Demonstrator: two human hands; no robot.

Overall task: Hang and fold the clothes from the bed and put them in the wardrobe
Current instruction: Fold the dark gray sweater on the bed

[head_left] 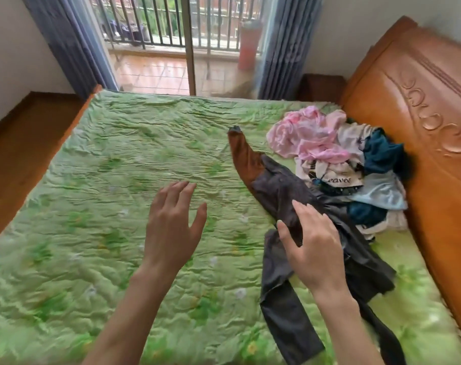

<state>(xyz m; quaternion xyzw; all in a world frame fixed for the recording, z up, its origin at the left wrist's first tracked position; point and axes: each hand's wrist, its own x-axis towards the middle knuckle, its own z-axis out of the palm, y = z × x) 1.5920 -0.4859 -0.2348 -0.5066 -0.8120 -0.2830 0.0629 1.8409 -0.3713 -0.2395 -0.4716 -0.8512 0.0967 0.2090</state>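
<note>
A dark grey garment [282,299] with a brown sleeve [246,159] lies stretched across the right side of the bed [105,180], which has a green quilted cover. My right hand [313,246] hovers over the grey garment with fingers spread and holds nothing. My left hand [174,225] hangs above the bare cover, fingers straight and apart. A heap of clothes sits by the headboard: a pink piece [305,135], a white printed piece [337,175], dark teal ones [382,151] and a pale blue one [382,193]. No wardrobe is in view.
An orange-brown carved headboard [419,122] runs along the right. Beyond the bed, a glass balcony door [189,46] stands between grey-blue curtains [74,43]. A wooden floor strip [21,143] lies to the left of the bed.
</note>
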